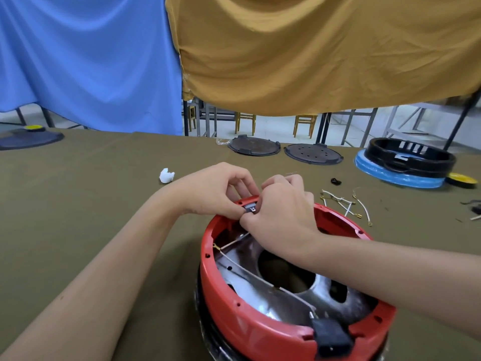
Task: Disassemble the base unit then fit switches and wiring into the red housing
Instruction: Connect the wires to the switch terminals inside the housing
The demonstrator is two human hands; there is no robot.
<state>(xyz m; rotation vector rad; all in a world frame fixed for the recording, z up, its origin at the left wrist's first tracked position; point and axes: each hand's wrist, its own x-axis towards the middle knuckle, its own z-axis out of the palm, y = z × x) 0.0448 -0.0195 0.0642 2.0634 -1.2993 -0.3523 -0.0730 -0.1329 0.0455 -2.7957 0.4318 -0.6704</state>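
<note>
The round red housing [250, 327] lies open side up on the olive table, a shiny metal plate [260, 290] with a large hole inside it. At its far rim sits a small grey switch [250, 208]. My left hand [216, 190] pinches that switch from the left. My right hand [281, 212] curls over the rim and grips the switch from the right. White wires [242, 267] run across the plate to a black power socket [331, 336] set in the near rim.
Loose white wires with brass terminals [343, 204] lie right of the housing. Two dark round plates [253, 145] [312, 153] and a black ring on a blue base [408, 162] stand at the back. A crumpled white scrap [166, 175] lies left. Blue and mustard cloths hang behind.
</note>
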